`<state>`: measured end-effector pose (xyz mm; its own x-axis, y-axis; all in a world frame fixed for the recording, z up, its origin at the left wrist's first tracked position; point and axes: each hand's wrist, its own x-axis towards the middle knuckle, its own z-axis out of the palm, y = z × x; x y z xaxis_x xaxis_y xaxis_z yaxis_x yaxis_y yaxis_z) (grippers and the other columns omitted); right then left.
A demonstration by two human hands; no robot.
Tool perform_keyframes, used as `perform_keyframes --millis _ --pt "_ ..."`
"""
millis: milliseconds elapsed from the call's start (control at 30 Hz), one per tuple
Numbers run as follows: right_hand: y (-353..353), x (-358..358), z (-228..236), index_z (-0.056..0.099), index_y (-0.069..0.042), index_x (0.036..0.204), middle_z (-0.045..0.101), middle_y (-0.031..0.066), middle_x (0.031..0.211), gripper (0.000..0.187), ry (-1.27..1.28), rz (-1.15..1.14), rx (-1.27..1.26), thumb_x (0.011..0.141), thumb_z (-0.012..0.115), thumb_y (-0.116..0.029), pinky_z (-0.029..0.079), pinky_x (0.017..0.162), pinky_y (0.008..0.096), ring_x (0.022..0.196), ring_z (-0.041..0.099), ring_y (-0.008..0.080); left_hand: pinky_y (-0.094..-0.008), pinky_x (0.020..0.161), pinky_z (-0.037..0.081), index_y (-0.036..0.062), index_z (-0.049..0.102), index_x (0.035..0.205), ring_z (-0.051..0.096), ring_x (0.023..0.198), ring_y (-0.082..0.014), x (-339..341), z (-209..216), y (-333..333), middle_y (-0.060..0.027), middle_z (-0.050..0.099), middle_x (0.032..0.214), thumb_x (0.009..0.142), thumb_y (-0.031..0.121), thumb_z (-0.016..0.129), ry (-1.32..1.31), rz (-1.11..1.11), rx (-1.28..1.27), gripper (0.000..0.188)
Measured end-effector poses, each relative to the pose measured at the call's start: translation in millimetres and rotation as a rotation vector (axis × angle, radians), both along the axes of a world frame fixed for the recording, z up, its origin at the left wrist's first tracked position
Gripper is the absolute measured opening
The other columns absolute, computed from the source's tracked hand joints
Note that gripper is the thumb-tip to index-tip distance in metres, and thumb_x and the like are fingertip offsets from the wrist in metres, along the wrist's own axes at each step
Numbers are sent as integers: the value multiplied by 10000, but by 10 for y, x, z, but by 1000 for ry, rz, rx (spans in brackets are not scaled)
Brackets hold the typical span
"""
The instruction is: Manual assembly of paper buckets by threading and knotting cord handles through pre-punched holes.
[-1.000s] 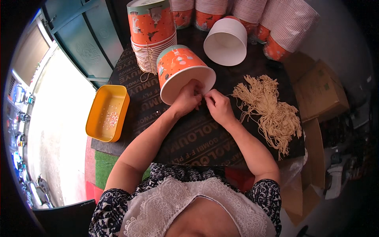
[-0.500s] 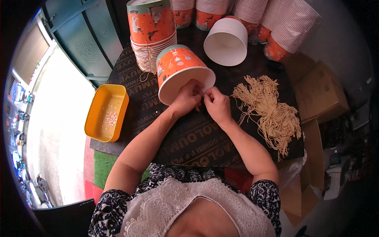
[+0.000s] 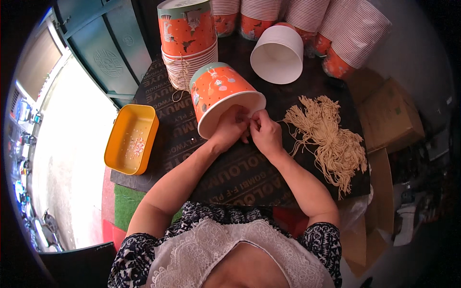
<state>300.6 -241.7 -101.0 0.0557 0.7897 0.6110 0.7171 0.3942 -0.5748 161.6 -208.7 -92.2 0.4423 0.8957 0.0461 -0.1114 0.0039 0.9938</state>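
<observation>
Here we have the orange paper bucket [image 3: 218,93] tipped on its side just left of the twine bundle [image 3: 326,139]; our left hand [image 3: 230,127] and right hand [image 3: 265,132] pinch narrowly at its light, crushable rim, the firmest place to grip.

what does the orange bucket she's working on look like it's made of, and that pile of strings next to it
Orange bucket: likely coated paperboard, with a printed outside, plain white inside and a rolled rim. Pile of strings: apparently tan twisted paper or natural-fibre cord, matte, lying in loose cut lengths; the exact fibre cannot be told.
</observation>
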Motion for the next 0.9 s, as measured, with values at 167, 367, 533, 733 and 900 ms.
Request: perform_keyframes --millis 167,367,533,733,900 --pt "-2 30 -45 551 -47 920 648 153 807 134 -15 30 -36 819 637 -72 501 581 435 713 644 359 -292 468 524 -73 435 1163 603 630 -201 -8 -7 18 -185 564 957 846 -62 502 -15 2 -35 325" --pt "-7 41 -63 578 -37 897 651 156 822 95 -50 37 -9 827 626 -80 506 585 428 721 645 357 -293 468 524 -79 437 1160 605 628 -204 -14 -14 22 -187 562 960 844 -52 514 -41 8 -81 327" --pt "-46 36 -30 609 -28 897 644 159 819 80 -73 61 17 831 613 -73 507 588 424 716 641 350 -291 472 522 -96 429 1183 610 641 -214 -9 26 5 -193 560 954 845 -40 535 -49 46 -107 359" --pt "-86 30 3 621 -27 911 631 149 817 101 -92 103 34 818 615 -65 507 587 420 714 631 350 -289 476 517 -94 425 1197 611 646 -218 -3 -35 13 -197 561 947 842 -40 544 -101 85 -102 379" --pt "-88 34 22 618 -32 921 614 140 833 119 -118 110 15 807 623 -65 508 591 423 718 626 349 -287 463 500 -88 427 1202 604 640 -209 -1 -38 15 -193 561 945 829 -54 535 -100 101 -129 390"
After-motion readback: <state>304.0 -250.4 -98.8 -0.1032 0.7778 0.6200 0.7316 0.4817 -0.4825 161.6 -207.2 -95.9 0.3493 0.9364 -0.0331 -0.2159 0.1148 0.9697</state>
